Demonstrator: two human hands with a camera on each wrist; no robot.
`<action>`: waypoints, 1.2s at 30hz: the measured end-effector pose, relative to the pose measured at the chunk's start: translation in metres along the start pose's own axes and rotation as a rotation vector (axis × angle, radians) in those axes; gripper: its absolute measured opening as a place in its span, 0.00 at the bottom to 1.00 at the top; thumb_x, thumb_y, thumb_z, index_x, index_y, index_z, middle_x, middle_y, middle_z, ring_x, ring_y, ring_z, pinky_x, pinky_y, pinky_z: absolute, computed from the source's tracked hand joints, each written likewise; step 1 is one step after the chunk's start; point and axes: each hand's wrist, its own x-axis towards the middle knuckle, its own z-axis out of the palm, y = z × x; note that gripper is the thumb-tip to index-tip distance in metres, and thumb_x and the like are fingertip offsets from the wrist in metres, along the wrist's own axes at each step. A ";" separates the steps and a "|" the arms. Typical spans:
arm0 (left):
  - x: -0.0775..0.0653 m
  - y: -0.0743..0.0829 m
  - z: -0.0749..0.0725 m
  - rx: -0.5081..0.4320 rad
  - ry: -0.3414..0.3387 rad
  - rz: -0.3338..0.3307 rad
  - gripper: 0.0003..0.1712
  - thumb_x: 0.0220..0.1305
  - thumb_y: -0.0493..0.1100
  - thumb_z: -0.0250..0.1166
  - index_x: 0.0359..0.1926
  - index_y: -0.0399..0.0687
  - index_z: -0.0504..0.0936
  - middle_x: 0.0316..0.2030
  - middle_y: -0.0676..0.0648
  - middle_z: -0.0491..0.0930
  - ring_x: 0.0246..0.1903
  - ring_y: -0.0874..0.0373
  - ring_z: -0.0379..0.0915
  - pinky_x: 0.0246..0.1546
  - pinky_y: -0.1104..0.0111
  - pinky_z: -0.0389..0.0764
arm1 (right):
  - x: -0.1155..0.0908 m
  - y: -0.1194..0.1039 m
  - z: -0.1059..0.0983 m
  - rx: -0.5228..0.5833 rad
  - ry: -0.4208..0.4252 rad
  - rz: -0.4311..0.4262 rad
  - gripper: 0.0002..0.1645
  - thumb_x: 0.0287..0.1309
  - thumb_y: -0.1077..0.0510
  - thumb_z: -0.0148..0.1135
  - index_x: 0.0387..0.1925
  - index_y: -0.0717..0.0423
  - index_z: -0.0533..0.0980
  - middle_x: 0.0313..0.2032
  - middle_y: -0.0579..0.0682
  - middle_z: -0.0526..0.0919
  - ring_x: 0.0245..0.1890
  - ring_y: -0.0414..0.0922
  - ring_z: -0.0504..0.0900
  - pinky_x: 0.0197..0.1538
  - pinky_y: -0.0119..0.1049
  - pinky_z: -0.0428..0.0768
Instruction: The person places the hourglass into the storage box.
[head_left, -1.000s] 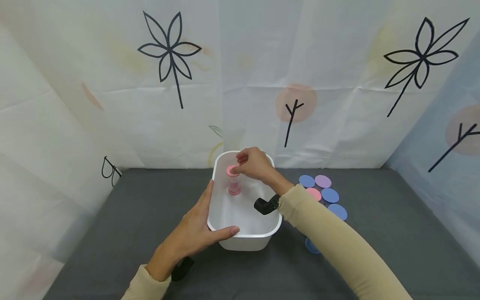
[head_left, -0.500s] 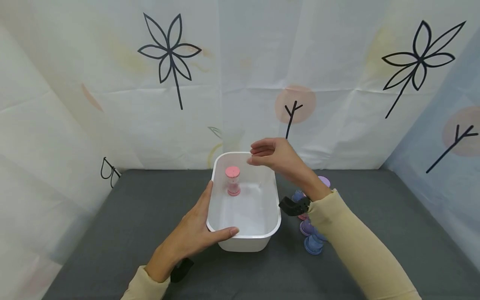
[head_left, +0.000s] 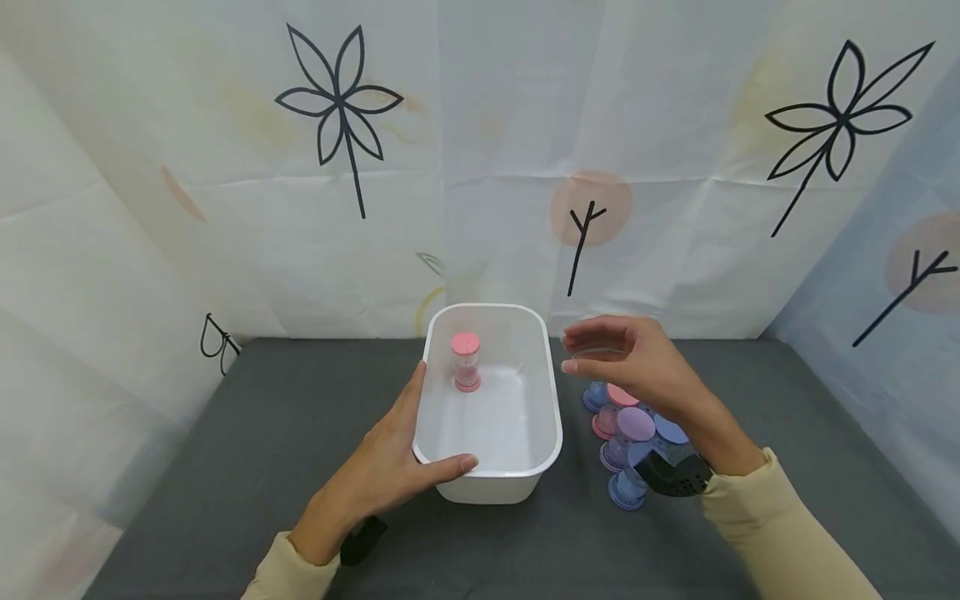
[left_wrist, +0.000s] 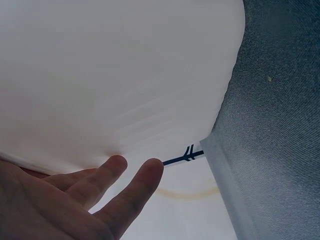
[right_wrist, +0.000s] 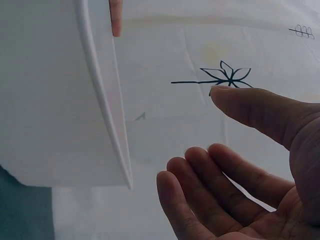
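Note:
A white plastic bin (head_left: 552,450) stands on the grey cloth (head_left: 300,417). One pink sand timer (head_left: 466,362) stands upright inside it, near the far left corner. My left hand (head_left: 408,437) rests against the bin's left wall with straight fingers, thumb lying along the front rim. In the left wrist view, those fingers (left_wrist: 105,185) press flat on the bin wall (left_wrist: 115,75). My right hand (head_left: 592,352) hovers empty just right of the bin (right_wrist: 50,100), fingers loosely spread (right_wrist: 200,135), above a cluster of several blue, pink and purple sand timers (head_left: 626,437).
White sheets printed with black flowers (head_left: 341,100) close off the back and both sides. Grey cloth stretches to the left of the bin and toward the near edge. A black camera strap (head_left: 675,475) sits on my right wrist.
My right hand let go of the pink timer inside the bin, rose, and swung right, out over the cluster of timers. The left hand and the bin stayed put.

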 end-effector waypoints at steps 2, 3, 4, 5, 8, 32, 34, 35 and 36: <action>0.000 0.000 0.000 0.000 -0.002 -0.004 0.73 0.49 0.74 0.73 0.82 0.62 0.36 0.78 0.58 0.50 0.59 0.51 0.70 0.55 0.51 0.75 | -0.011 0.003 -0.005 0.000 0.000 -0.011 0.25 0.57 0.61 0.75 0.56 0.64 0.79 0.52 0.58 0.83 0.53 0.51 0.84 0.51 0.37 0.82; 0.000 0.000 0.000 0.003 -0.003 -0.006 0.73 0.49 0.75 0.73 0.82 0.62 0.36 0.78 0.58 0.49 0.59 0.51 0.70 0.55 0.51 0.75 | -0.016 0.005 -0.007 -0.007 0.003 -0.022 0.24 0.58 0.62 0.74 0.55 0.65 0.80 0.52 0.59 0.83 0.52 0.51 0.85 0.50 0.37 0.82; 0.000 0.000 0.000 0.006 -0.003 -0.007 0.73 0.49 0.75 0.73 0.82 0.62 0.36 0.77 0.58 0.50 0.59 0.51 0.71 0.55 0.51 0.75 | -0.021 0.006 -0.010 -0.019 0.009 -0.032 0.24 0.58 0.62 0.74 0.55 0.64 0.80 0.52 0.59 0.83 0.51 0.51 0.85 0.50 0.36 0.82; 0.000 0.000 0.000 0.004 -0.004 -0.009 0.73 0.49 0.75 0.73 0.82 0.62 0.36 0.77 0.58 0.50 0.58 0.52 0.71 0.55 0.52 0.75 | -0.025 0.008 -0.012 -0.034 0.016 -0.038 0.23 0.58 0.62 0.74 0.55 0.64 0.80 0.52 0.59 0.83 0.50 0.50 0.85 0.50 0.36 0.82; 0.001 0.001 0.000 -0.005 -0.003 -0.008 0.73 0.48 0.74 0.73 0.82 0.63 0.36 0.77 0.58 0.50 0.57 0.53 0.71 0.54 0.51 0.75 | -0.039 0.014 -0.019 -0.085 0.037 -0.047 0.22 0.59 0.62 0.74 0.54 0.63 0.80 0.51 0.59 0.84 0.48 0.47 0.86 0.48 0.35 0.83; 0.000 0.000 -0.001 -0.033 -0.009 0.002 0.73 0.50 0.72 0.75 0.82 0.62 0.36 0.78 0.56 0.49 0.59 0.49 0.70 0.55 0.49 0.75 | -0.118 0.048 -0.021 -0.393 0.199 0.036 0.25 0.48 0.54 0.82 0.49 0.54 0.83 0.45 0.49 0.87 0.40 0.37 0.86 0.41 0.28 0.81; 0.000 0.000 -0.001 -0.037 -0.010 0.004 0.73 0.50 0.72 0.75 0.82 0.63 0.36 0.78 0.56 0.49 0.59 0.49 0.70 0.55 0.49 0.74 | -0.120 0.050 -0.020 -0.421 0.203 0.046 0.26 0.46 0.53 0.83 0.48 0.53 0.84 0.44 0.48 0.87 0.39 0.36 0.86 0.40 0.27 0.81; 0.000 0.000 -0.001 -0.040 -0.011 0.007 0.73 0.50 0.71 0.75 0.82 0.63 0.36 0.78 0.56 0.50 0.59 0.49 0.70 0.55 0.49 0.75 | -0.121 0.052 -0.019 -0.441 0.205 0.056 0.27 0.45 0.51 0.83 0.47 0.53 0.84 0.44 0.46 0.87 0.39 0.35 0.85 0.40 0.27 0.81; 0.000 0.000 -0.001 -0.039 -0.011 0.008 0.73 0.50 0.71 0.75 0.82 0.63 0.36 0.78 0.56 0.50 0.59 0.49 0.70 0.54 0.50 0.75 | -0.121 0.053 -0.018 -0.456 0.201 0.064 0.27 0.44 0.50 0.84 0.47 0.53 0.84 0.44 0.46 0.86 0.39 0.35 0.85 0.40 0.28 0.81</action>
